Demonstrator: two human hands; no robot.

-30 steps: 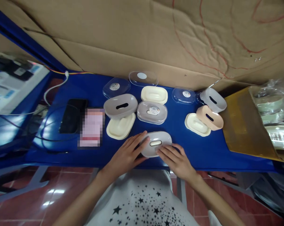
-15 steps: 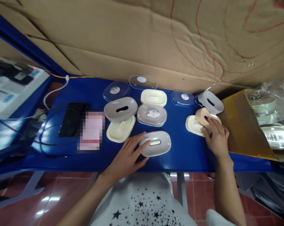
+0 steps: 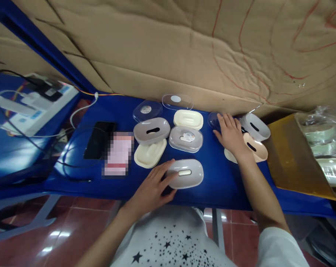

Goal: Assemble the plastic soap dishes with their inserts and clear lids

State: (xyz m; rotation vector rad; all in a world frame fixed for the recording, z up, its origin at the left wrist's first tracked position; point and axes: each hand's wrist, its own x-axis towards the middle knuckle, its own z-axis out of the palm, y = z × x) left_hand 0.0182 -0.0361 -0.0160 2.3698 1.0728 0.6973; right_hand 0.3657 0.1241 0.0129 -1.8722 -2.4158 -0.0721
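A right hand [image 3: 229, 131] covers part of a clear lid [image 3: 213, 119] while the wrist [image 3: 241, 150] hides part of a cream tray [image 3: 229, 156]; pixelation blurs a pink rectangle [image 3: 118, 154], and the right edge crops a carton [image 3: 285, 159].

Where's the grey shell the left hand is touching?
In the head view, the grey shell sits near the blue table's front edge, centre, left hand at its left end, stickered dish just behind.

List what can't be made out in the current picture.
In the head view:
Rightmost clear lid: partly covered by the right hand; grip unclear.
Rightmost cream tray: mostly hidden by the right forearm and peach dish.
Pink item: pixelated.
Middle sticker: print too small.
Cardboard box: cut off by the right edge.
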